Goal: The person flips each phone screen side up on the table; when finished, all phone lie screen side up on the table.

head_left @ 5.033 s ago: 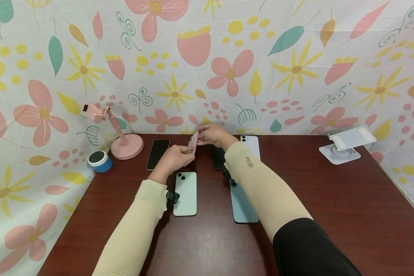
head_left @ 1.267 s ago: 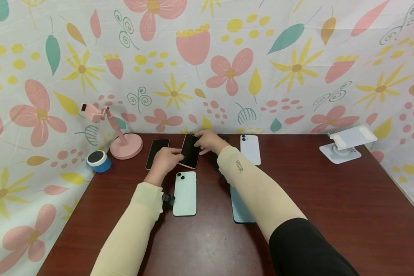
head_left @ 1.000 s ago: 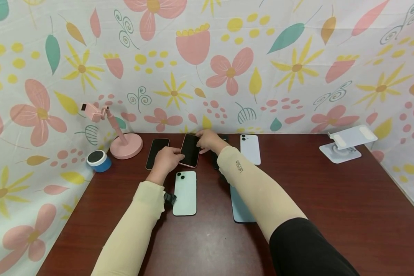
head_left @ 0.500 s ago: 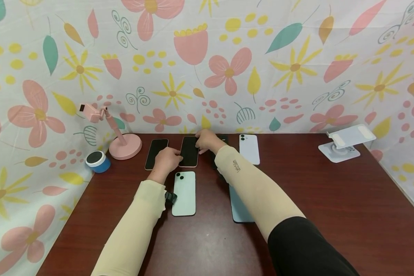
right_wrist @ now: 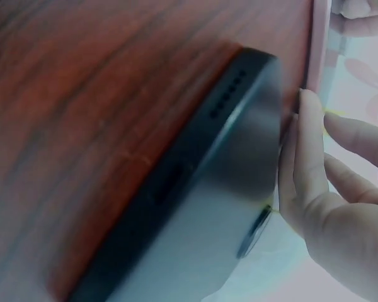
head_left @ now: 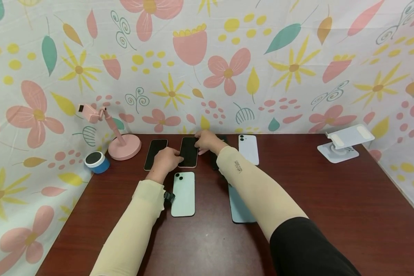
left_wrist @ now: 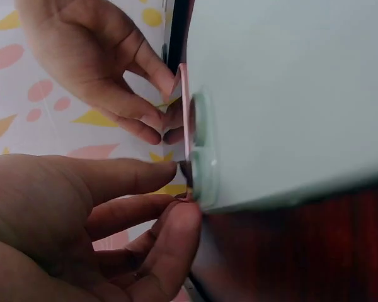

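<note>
A pink-edged smartphone (head_left: pixel 188 151) lies screen up at the back of the table, between both hands. My left hand (head_left: pixel 167 159) holds its lower left edge, thumb over the screen. At its upper right edge, my right hand (head_left: pixel 207 142) pinches it between thumb and fingers. In the left wrist view, a mint phone (left_wrist: pixel 290 94) fills the foreground and hides most of the pink phone. The right wrist view shows the fingers (right_wrist: pixel 310 138) against the pink edge. To the left lies a black-screened phone (head_left: pixel 155 151). A dark phone (head_left: pixel 214 161) is partly hidden under my right wrist.
A white phone (head_left: pixel 248 149) and a blue phone (head_left: pixel 239 207) lie to the right, the blue one partly under my right forearm. A pink stand (head_left: pixel 125 147) and a blue-white jar (head_left: pixel 97 162) stand at left. A white folding stand (head_left: pixel 345 142) is at far right.
Five seconds ago the pink phone was held up on edge. It was then turned screen up and lowered, tilted at first, and now lies straight beside the left black-screened phone.
</note>
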`<state>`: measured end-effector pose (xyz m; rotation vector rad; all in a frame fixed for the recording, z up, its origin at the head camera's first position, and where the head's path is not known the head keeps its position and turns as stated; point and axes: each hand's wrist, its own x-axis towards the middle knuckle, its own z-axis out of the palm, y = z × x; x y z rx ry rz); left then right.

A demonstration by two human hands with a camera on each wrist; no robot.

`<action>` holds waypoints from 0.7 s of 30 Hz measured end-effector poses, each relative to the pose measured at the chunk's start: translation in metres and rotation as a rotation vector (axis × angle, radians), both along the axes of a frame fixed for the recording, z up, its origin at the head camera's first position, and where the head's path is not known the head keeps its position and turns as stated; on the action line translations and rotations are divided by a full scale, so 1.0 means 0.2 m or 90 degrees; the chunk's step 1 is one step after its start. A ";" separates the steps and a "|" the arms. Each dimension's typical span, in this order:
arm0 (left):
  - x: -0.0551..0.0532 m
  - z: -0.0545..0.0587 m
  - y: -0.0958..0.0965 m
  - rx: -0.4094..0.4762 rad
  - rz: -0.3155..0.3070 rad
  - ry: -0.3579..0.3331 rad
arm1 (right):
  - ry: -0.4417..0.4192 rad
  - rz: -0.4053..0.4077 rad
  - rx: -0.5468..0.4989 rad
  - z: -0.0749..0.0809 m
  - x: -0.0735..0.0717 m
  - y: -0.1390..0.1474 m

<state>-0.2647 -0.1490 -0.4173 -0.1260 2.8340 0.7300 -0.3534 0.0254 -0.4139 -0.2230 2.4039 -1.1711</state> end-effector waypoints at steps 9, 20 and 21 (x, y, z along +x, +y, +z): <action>0.01 0.05 0.02 -0.005 -0.004 0.033 | -0.039 0.020 -0.088 0.09 -0.01 0.08; 0.00 0.11 0.12 0.045 -0.015 0.045 | -0.023 0.013 -0.097 0.22 -0.01 0.16; 0.00 0.11 0.14 0.047 -0.017 0.045 | -0.019 0.012 -0.097 0.22 -0.01 0.17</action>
